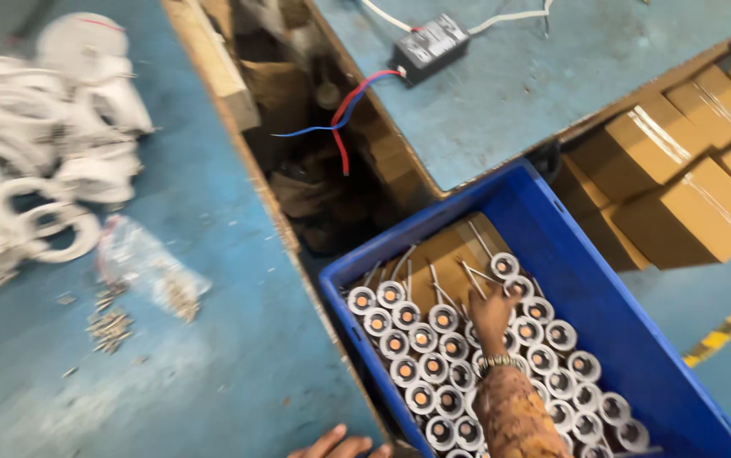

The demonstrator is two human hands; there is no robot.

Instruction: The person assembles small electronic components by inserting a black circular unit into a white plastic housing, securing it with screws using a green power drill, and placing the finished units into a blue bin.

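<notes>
Round white lamp units (433, 366), each with an orange centre and thin wire spring clips: packed upright in rows inside a blue plastic crate (628, 339), on a brown cardboard liner (442, 254), between two blue worktables. Right hand (491, 315): reaching into the crate's far rows, fingers curled down onto a unit near the bare cardboard; whether they pinch it cannot be told. Left hand (340, 444): only fingertips visible, lying loosely spread at the near table edge (331, 356). Step judged: picking a unit. Next move calls for a firm grip on the rim, clear of neighbouring clips. Nearby: white ring housings (34, 161), bag of screws (149, 271), black driver box (431, 48), cardboard cartons (688, 161)
</notes>
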